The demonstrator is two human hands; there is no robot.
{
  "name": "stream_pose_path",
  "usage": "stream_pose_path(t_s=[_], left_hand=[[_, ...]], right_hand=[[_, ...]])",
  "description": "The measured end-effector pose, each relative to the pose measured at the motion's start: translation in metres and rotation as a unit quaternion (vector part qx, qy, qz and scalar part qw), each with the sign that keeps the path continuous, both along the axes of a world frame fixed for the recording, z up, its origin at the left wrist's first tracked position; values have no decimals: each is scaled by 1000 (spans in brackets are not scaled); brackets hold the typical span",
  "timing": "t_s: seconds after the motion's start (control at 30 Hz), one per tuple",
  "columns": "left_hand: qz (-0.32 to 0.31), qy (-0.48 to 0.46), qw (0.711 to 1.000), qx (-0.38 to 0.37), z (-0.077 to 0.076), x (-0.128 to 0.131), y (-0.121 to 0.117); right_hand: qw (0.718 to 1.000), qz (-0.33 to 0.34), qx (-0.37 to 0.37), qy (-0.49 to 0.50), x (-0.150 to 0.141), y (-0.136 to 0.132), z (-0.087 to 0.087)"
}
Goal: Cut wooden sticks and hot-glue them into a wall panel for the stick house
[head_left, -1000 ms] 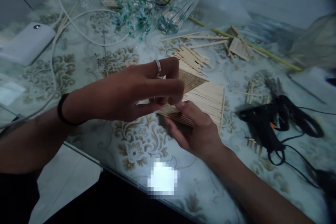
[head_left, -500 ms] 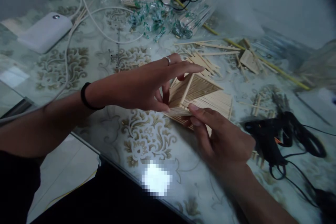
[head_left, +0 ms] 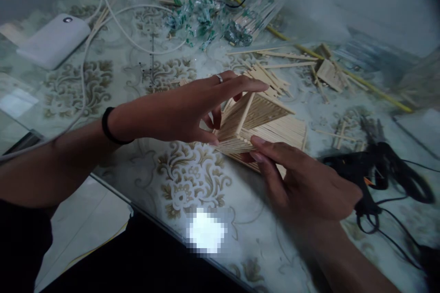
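Note:
A small structure of thin wooden sticks stands in the middle of the table, with slatted panels joined at angles. My left hand, with a ring and a black wristband, reaches around its left side. The left index finger stretches along the top edge; the thumb is by the near left corner, and other fingers are partly hidden behind. At the near corner, where a row of stick ends shows, my right hand pinches the panel edge between thumb and index finger.
Loose sticks lie behind the structure. Plastic-wrapped stick bundles are at the back. On the right are a black glue gun and pliers with cords. A white power bank with a cable sits at left.
My right hand has shifted slightly right, its thumb sliding along the near corner. My left thumb has drawn back a little. The view has moved slightly.

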State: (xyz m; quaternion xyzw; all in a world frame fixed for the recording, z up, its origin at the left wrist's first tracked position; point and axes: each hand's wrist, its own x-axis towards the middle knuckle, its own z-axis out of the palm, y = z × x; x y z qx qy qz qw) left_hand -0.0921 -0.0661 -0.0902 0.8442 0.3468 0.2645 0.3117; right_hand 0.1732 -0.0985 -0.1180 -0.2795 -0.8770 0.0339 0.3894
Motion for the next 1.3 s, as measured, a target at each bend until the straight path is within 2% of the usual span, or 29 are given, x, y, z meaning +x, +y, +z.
stream_pose_path(t_s=[0.23,0.47,0.57,0.67,0.77,0.83,0.93,1.1,1.3], left_hand=[[-2,-1,1000,-1,0,0,-1],[-21,20,998,51,-6,-3,0],[-22,21,998,62,-5,-4,2],[-10,5,998,54,1,-6,2],[6,-13,1000,22,13,-8,1],[22,-23,999,20,22,-8,-2],[35,-19,998,54,32,-7,-6],[29,5,998,57,41,-5,-17],[25,13,999,39,41,7,-33]], right_hand=[[1000,-3,20,-15,-3,-6,0],[1000,-2,11,-10,1,1,4],[999,-20,-27,-8,11,7,7],[990,-58,-106,67,21,11,11],[955,-56,-227,182,23,12,15],[933,-40,-270,234,20,12,19],[920,-21,-295,256,16,11,24],[908,-15,-314,276,10,6,34],[889,4,-345,302,5,2,48]])
